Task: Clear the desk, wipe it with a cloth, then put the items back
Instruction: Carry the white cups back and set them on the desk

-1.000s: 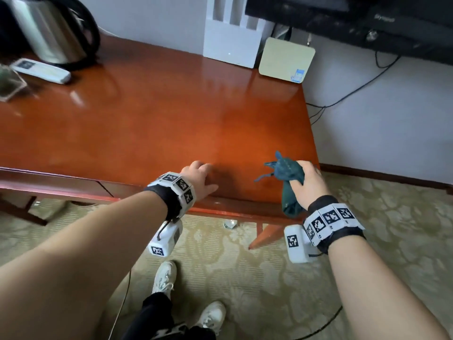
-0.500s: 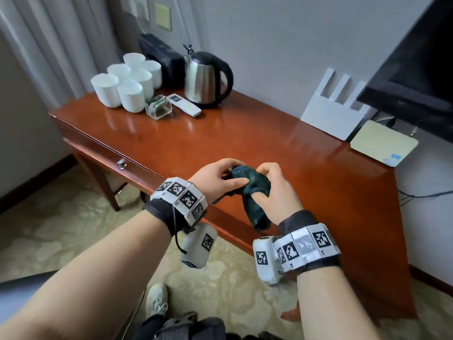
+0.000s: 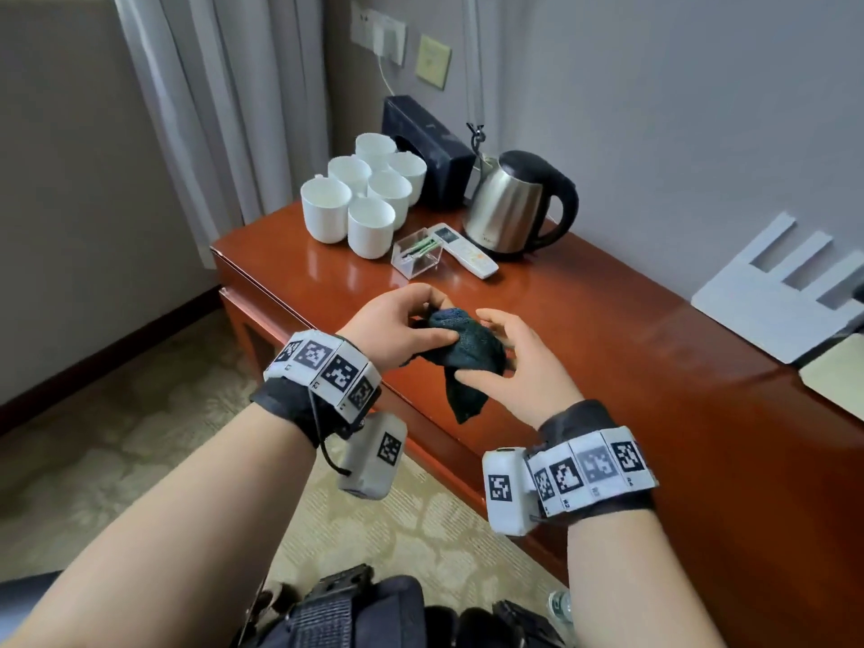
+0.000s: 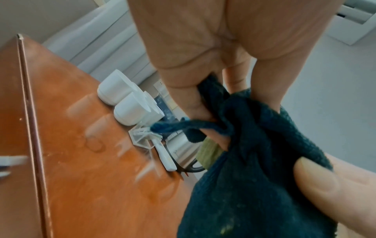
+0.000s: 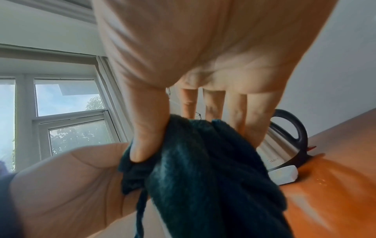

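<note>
Left hand and right hand both pinch the crumpled dark teal cloth, held above the polished reddish wooden desk; steel kettle at 12 o'clock.

Pale curtains hanging at left, grey wall rising behind, patterned beige carpet lying underfoot, daylight coming through window.
</note>
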Available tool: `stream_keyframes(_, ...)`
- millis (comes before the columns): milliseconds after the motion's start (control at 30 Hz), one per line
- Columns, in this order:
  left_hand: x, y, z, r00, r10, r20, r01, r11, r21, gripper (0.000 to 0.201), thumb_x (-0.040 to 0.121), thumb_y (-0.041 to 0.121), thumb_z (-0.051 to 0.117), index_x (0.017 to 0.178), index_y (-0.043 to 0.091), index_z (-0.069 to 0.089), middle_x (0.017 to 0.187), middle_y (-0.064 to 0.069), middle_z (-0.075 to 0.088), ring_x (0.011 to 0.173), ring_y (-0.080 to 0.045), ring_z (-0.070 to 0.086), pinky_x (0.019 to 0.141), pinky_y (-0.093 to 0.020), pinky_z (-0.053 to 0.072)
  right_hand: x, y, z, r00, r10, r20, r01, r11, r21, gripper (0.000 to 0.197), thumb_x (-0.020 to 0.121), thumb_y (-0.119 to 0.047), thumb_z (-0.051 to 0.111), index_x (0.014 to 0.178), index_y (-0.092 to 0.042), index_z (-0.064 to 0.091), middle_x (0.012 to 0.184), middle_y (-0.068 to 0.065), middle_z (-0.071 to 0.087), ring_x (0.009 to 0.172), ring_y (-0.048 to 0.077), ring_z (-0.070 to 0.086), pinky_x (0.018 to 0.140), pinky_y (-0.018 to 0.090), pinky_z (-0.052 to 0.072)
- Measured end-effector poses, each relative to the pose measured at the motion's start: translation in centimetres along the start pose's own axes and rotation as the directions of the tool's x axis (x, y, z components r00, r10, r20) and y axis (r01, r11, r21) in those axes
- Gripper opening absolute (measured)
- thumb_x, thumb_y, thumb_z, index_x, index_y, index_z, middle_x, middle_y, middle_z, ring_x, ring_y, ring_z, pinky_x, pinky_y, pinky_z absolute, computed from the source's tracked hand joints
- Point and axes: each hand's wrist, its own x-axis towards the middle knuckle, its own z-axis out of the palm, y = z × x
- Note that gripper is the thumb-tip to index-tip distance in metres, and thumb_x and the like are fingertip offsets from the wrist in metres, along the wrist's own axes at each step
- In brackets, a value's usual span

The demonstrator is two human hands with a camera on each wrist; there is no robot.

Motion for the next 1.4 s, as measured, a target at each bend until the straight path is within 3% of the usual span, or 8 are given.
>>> stream_keyframes(233,2.7,-1.0,-3.6,0.998,-0.020,-0.054,0.019,0.999,-0.033,0.023,0.084,0.012,0.067,0.082,0.030,0.053,0.082,0.002,0.060,0.057,-0.012,0.049,0.054,-0.022,0.044,4.8,-0.7,-0.4,0.991,-0.031,0.131,0.011,0.989,0.147,0.046,0.086,-0.007,0.063,0.124,-0.028,0.049,0.119,-0.006,0.055,0.106,0.011,0.059,0.086,0.009,0.048)
stream_keyframes(367,4.0,-1.2,-4.5,0.995,-0.035,-0.089,0.035,0.999,-0.007,0.025,0.086,0.015,0.065,0.097,0.035,0.054,0.103,-0.001,0.061,0.074,-0.010,0.058,0.060,-0.014,0.050,8.0,-0.4,-0.9,0.991,-0.065,0.120,0.042,0.982,0.182,0.030,0.086,-0.004,0.062,0.109,-0.024,0.056,0.105,-0.007,0.060,0.088,-0.005,0.058,0.071,-0.001,0.045)
stream_keyframes(467,5.6,-1.2,-5.1,0.986,-0.075,-0.147,0.078,0.997,0.014,0.030,0.087,0.017,0.065,0.104,0.039,0.055,0.108,0.002,0.061,0.095,-0.018,0.063,0.079,-0.030,0.057,10.5,-0.1,-1.4,0.982,-0.103,0.158,0.069,0.976,0.206,0.030,0.087,-0.003,0.061,0.106,-0.026,0.055,0.098,-0.015,0.058,0.086,-0.010,0.055,0.072,-0.002,0.044)
stream_keyframes(633,8.2,-1.4,-5.9,0.963,-0.114,-0.243,0.121,0.993,0.014,0.031,0.086,0.017,0.066,0.086,0.046,0.057,0.092,0.010,0.066,0.091,-0.024,0.067,0.088,-0.045,0.054,14.2,0.0,-1.9,0.972,-0.155,0.178,0.119,0.973,0.197,0.033,0.089,-0.005,0.059,0.117,-0.021,0.058,0.105,-0.014,0.057,0.092,-0.006,0.054,0.076,-0.005,0.040)
stream_keyframes(900,12.1,-4.0,-9.2,0.934,-0.212,-0.287,0.228,0.973,0.025,0.029,0.086,0.014,0.064,0.086,0.041,0.056,0.092,0.008,0.065,0.097,-0.033,0.065,0.090,-0.049,0.052,19.6,-1.1,0.9,0.965,-0.099,0.244,0.085,0.994,0.066,0.038,0.089,-0.014,0.059,0.127,-0.018,0.054,0.126,0.003,0.060,0.117,0.018,0.056,0.103,0.035,0.043)
stream_keyframes(1133,16.1,-9.0,-16.2,0.923,-0.346,-0.168,0.374,0.909,0.186,0.023,0.087,0.014,0.063,0.089,0.035,0.056,0.101,-0.003,0.065,0.091,-0.032,0.064,0.085,-0.044,0.054,25.4,-3.8,6.4,0.944,0.024,0.329,0.008,0.995,-0.095,0.041,0.093,-0.022,0.055,0.133,-0.019,0.048,0.134,0.003,0.054,0.123,0.018,0.050,0.101,0.026,0.038)
stream_keyframes(1300,18.6,-13.3,-22.0,0.886,-0.450,-0.112,0.453,0.789,0.415,0.027,0.084,0.012,0.065,0.109,0.021,0.058,0.112,-0.003,0.061,0.104,-0.022,0.057,0.091,-0.032,0.046,29.9,-6.3,9.9,0.933,0.122,0.339,-0.092,0.990,-0.104,0.033,0.093,-0.022,0.054,0.126,-0.019,0.054,0.126,-0.001,0.060,0.115,0.017,0.056,0.103,0.032,0.041)
stream_keyframes(1400,20.1,-14.6,-23.7,0.841,-0.523,-0.137,0.517,0.705,0.486,0.045,0.085,0.022,0.064,0.128,0.019,0.049,0.127,-0.005,0.055,0.115,-0.023,0.054,0.097,-0.032,0.043,31.6,-6.8,9.8,0.950,0.160,0.267,-0.134,0.984,-0.114,0.030,0.093,-0.025,0.053,0.122,-0.020,0.055,0.109,-0.003,0.062,0.101,0.018,0.063,0.089,0.027,0.046)
